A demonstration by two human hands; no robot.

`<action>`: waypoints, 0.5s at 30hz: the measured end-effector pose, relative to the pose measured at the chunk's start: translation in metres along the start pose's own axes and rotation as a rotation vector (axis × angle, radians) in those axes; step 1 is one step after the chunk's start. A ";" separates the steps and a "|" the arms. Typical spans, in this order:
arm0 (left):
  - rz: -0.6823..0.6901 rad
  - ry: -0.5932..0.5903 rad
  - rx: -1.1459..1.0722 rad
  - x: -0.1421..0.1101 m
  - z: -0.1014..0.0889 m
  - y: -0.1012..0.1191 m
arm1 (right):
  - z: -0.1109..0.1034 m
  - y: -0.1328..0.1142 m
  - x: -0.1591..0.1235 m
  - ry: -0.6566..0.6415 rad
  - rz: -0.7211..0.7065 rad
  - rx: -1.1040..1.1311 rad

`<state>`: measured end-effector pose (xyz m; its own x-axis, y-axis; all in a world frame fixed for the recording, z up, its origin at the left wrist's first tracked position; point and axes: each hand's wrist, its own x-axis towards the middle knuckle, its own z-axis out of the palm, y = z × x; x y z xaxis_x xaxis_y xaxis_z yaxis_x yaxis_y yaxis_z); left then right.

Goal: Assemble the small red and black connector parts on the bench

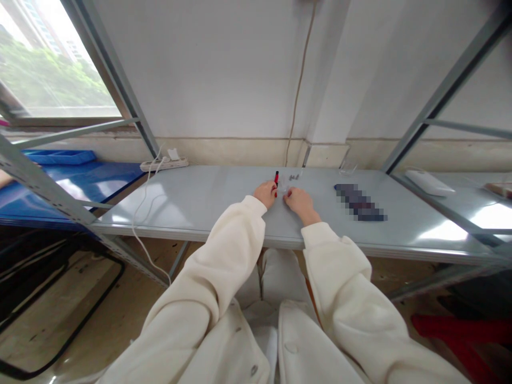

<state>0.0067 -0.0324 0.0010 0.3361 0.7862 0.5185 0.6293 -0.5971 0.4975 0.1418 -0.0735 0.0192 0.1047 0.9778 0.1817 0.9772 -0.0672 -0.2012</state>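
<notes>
My left hand [265, 194] rests low over the grey table with its fingers curled in. A slim red and black stick [277, 177], like a pen or small screwdriver, points away from me at its fingertips; I cannot tell if it is gripped or lies behind them. My right hand [299, 202] faces it, thumb and finger pinched together. What is in the pinch is too small to make out. Between the hands is a clear, see-through piece [285, 183], perhaps plastic. Several small grey parts [294, 177] lie just beyond the right hand.
A blurred-out dark object [360, 204] lies to the right on the table [200, 197]. A power strip [165, 164] with a white cable sits at the back left. Metal posts frame both sides. A blue tray [60, 157] stands on the neighbouring blue table, by another person's arm [5, 178].
</notes>
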 end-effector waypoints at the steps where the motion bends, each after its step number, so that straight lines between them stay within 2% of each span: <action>1: -0.017 0.032 -0.014 0.000 -0.001 0.000 | 0.000 0.000 0.000 0.000 -0.017 -0.003; 7: 0.005 0.290 -0.172 -0.002 -0.009 0.006 | 0.002 -0.001 0.000 0.000 -0.120 0.005; 12: 0.091 0.274 -0.254 -0.003 -0.009 0.009 | 0.002 -0.002 0.000 -0.013 -0.150 -0.012; 15: 0.098 0.280 -0.245 -0.003 -0.006 0.008 | 0.002 -0.002 0.001 -0.017 -0.161 -0.025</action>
<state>0.0062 -0.0403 0.0079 0.1609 0.6702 0.7246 0.4060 -0.7141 0.5703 0.1397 -0.0721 0.0175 -0.0571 0.9795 0.1931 0.9855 0.0863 -0.1464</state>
